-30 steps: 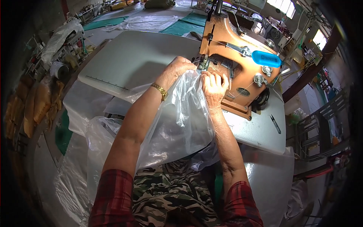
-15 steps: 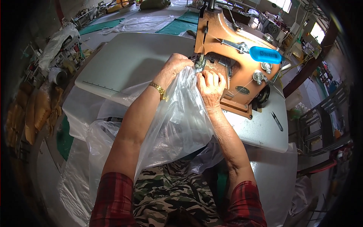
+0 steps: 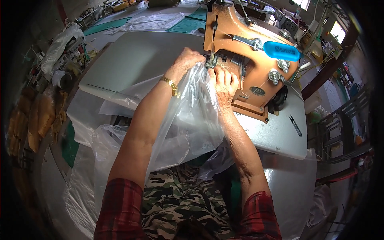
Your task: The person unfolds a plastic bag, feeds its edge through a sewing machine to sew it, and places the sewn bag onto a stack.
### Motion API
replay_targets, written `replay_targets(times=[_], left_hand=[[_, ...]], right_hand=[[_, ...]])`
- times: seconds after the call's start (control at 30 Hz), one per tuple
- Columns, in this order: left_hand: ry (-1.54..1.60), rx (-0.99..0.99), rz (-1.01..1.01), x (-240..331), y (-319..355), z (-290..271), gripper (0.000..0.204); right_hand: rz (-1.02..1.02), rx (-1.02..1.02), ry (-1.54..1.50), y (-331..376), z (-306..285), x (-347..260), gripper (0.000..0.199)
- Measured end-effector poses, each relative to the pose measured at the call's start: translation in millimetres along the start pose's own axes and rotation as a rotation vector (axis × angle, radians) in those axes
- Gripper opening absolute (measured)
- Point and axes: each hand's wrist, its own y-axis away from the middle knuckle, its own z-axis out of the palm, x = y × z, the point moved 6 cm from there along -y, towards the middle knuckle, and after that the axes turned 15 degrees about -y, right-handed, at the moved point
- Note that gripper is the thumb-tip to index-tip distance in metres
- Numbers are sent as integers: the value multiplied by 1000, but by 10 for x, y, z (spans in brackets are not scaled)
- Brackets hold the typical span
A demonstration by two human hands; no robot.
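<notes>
An orange-brown sewing machine (image 3: 244,44) stands on a pale table (image 3: 148,52). Clear plastic sheeting (image 3: 188,120) hangs in folds from its needle area down over my lap. My left hand (image 3: 185,62), with a gold watch on the wrist, pinches the sheeting just left of the presser foot (image 3: 210,61). On the near right side of the foot, my right hand (image 3: 225,84) has its fingers curled on the sheeting's edge. The fingertips of both hands are partly hidden by the plastic and each other's closeness to the foot.
Small thread snips (image 3: 295,125) lie on the table's right side. A blue tag-like piece (image 3: 282,51) is on the machine's arm. More plastic sheeting (image 3: 80,192) drapes at the lower left. Brown bundles (image 3: 44,116) are stacked at far left, and a dark slatted rack (image 3: 346,124) stands at right.
Both hands, still gripping the sheeting, have shifted slightly away from me at the presser foot. The sheeting's folds have changed shape between my arms. The view has shifted a little.
</notes>
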Motion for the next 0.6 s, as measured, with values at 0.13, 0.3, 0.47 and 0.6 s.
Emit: replay_targets(times=[0.13,0.3,0.47,0.6], left_hand=[[-143,-1,42,-11,-40,-88,14],[-683,185,141,253,213,-183,26],[-819,321,538,743,1764,-92,48],[-486,-76,271,272,3425,166,47]], right_hand=[[-30,26,-10,29,40,-35,28],[-84,70,31,48,30,-5,26],[-26,12,-47,87,-19,39,27],[-136,-20,-150,49,-119,15,29]])
